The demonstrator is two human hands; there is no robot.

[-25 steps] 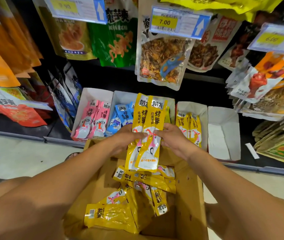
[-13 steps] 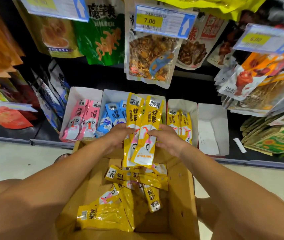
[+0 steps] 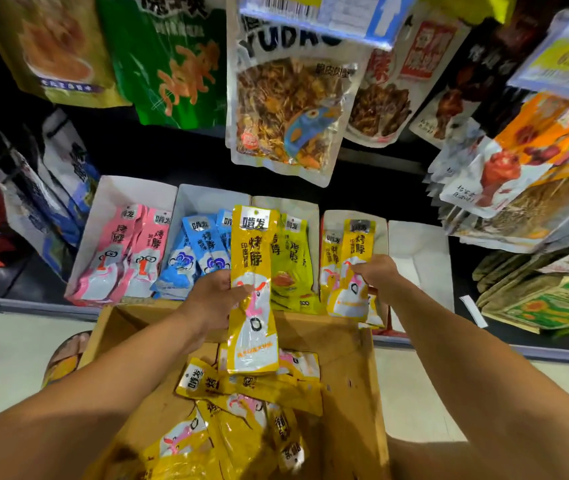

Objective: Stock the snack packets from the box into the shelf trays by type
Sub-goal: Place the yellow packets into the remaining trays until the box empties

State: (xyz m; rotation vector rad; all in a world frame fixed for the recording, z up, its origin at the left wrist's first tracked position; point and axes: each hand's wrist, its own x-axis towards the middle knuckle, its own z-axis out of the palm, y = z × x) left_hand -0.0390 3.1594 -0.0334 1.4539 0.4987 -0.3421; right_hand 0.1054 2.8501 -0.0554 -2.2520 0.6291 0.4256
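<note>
- Far-left white tray [image 3: 116,192]: pink packets [image 3: 127,258] stand upright, leaning left
- Second tray [image 3: 207,199]: blue packets [image 3: 191,258], upright, tilted
- Left grip [image 3: 212,301]: clenched on one long yellow packet [image 3: 251,327], thumb over its face at mid-height; packet held upright above the far edge of the box, its top overlapping the view of the second and third trays – not in any tray
- Third tray [image 3: 293,206]: yellow-green packets [image 3: 291,261], partly hidden behind the held packet
- Cardboard box [image 3: 349,368]: on the floor just in front of the shelf, open; a loose heap of yellow packets [image 3: 238,420] lies flat and crossed inside
- Fourth tray [image 3: 338,220]: stocked yellow packet [image 3: 331,251] standing at the left side
- Right grip [image 3: 378,273]: fingers pinch a second yellow packet [image 3: 357,244] at its right edge – packet upright at the front of the fourth tray, against the one already there
- Fifth tray [image 3: 418,251]: white, just right of the right grip
</note>
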